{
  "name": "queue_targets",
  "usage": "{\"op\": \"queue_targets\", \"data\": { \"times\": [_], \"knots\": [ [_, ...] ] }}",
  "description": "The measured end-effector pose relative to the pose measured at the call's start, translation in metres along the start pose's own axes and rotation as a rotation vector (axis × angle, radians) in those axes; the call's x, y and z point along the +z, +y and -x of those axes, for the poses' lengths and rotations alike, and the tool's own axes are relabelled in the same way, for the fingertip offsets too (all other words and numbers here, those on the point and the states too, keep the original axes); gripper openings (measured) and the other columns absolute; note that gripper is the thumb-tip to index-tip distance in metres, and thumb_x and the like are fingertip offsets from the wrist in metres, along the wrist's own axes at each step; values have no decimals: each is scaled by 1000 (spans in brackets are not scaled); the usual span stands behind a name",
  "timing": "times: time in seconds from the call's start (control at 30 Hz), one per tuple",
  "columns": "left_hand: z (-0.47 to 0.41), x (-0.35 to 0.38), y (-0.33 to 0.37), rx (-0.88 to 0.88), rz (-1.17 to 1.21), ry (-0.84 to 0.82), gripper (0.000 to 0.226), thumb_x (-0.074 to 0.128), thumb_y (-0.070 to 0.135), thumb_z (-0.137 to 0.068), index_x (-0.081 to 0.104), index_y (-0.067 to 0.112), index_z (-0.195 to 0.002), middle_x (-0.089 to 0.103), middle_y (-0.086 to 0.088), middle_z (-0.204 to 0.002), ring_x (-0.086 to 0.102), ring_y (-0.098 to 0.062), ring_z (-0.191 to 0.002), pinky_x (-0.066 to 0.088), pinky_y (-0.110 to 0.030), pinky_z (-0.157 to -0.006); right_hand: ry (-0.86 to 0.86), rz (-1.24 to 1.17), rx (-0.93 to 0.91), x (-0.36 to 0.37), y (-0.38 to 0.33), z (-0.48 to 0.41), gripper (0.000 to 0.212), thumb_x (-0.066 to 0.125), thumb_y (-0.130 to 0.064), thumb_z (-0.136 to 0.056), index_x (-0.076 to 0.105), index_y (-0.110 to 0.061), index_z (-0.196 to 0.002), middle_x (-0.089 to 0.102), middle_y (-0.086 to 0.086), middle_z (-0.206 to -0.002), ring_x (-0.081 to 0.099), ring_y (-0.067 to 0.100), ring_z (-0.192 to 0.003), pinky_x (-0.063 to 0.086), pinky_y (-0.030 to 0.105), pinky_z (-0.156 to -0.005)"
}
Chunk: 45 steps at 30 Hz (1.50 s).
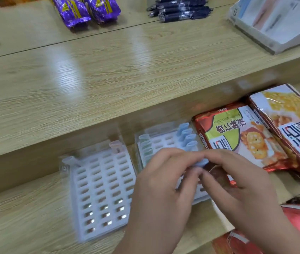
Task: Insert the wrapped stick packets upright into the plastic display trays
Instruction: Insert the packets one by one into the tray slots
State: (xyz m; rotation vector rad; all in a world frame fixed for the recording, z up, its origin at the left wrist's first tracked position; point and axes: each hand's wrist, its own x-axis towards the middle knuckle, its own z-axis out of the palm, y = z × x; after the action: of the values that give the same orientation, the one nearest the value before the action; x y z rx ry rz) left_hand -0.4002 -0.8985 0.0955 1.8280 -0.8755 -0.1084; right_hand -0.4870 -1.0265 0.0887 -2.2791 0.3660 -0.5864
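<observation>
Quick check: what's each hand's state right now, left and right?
Left hand: pinches the blue stick packet.
Right hand: pinches the same packet from the other side.

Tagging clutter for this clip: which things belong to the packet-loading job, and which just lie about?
In the job: left hand and right hand pinching a blue packet; right tray with standing blue packets; left tray.
Lying about: cracker bags; purple snack packs; pens; white display box.
</observation>
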Motion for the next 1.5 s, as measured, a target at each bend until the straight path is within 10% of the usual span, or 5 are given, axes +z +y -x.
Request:
{"op": "queue_targets", "data": {
  "times": [0.3,0.6,1.03,1.27,1.5],
  "knots": [
    [29,-1,-52,-9,-643,-58,45,55,38,-88,58,16,-128,48,-12,-139,44,-34,-133,43,-53,-102,-93,44,264,-6,45,-27,20,71,-16,-85,68,-35,-90,64,-29,-80,60,-6,-75,39,2,-61],
    [29,0,-65,-32,-613,-98,41,48,46,-99,51,22,-132,45,-4,-144,41,-27,-138,38,-42,-108,-236,184,150,-10,54,-41,14,69,-38,-77,71,-42,-90,59,-21,-91,57,1,-90,40,14,-75],
    [33,-2,-66,-22,-582,-118,46,42,52,-99,46,22,-133,44,-6,-147,37,-27,-141,43,-47,-108,-307,516,158,-2,49,-35,33,63,-50,-76,76,-30,-99,50,-14,-80,51,13,-76,49,38,-56],
    [64,-81,-65,-97,-533,36,46,35,53,-103,51,23,-134,43,0,-147,39,-19,-138,43,-40,-106,-134,400,277,12,12,-23,30,66,-68,-75,48,-47,-87,50,-11,-76,55,22,-68,51,53,-62],
    [143,-210,-114,-253,-627,264,38,47,35,-98,59,15,-128,49,-1,-137,47,-22,-128,42,-40,-102,-222,368,7,147,-146,-6,17,54,-50,-86,62,-36,-91,56,-15,-81,59,16,-71,49,34,-54]
  ]
}}
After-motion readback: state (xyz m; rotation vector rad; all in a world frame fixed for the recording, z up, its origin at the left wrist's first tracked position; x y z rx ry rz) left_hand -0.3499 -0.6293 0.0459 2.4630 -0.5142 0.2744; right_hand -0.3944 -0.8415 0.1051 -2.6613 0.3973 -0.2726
